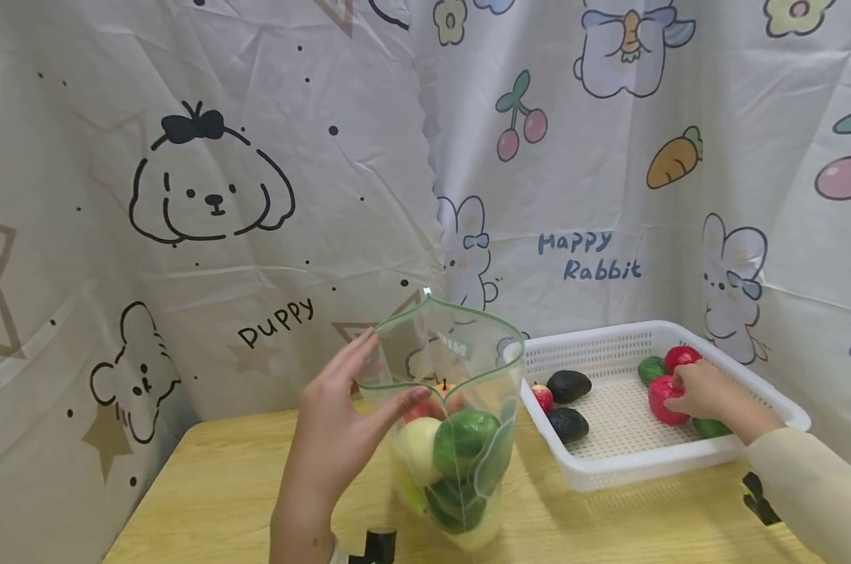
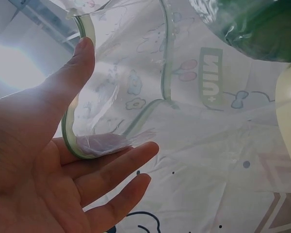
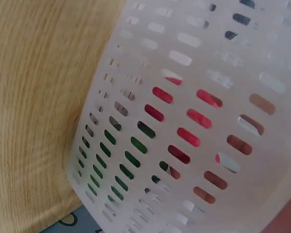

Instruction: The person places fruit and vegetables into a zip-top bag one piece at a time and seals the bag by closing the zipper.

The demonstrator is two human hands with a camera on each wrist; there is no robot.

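Note:
A clear zip bag [image 1: 460, 368] with a green-edged mouth stands on the table, its mouth spread wide. My left hand [image 1: 337, 427] holds its left side, thumb against the green rim and fingers behind, as the left wrist view shows. Inside the bag are a glossy green vegetable [image 1: 466, 444], a pale yellow round fruit [image 1: 420, 450], red fruit with a stem and darker green pieces. To the right, my right hand [image 1: 707, 392] reaches into a white basket [image 1: 608, 470] and grips a red round fruit [image 1: 665, 401]. In the right wrist view, the basket wall [image 3: 223, 63] hides that hand's fingers.
In the basket lie two dark avocados [image 1: 568, 386], a small red apple [image 1: 542, 397], another red fruit [image 1: 682, 359] and green pieces [image 1: 652, 370]. A printed curtain [image 1: 369, 180] hangs behind the wooden table [image 1: 221, 486]. The basket's raised rim borders my right forearm.

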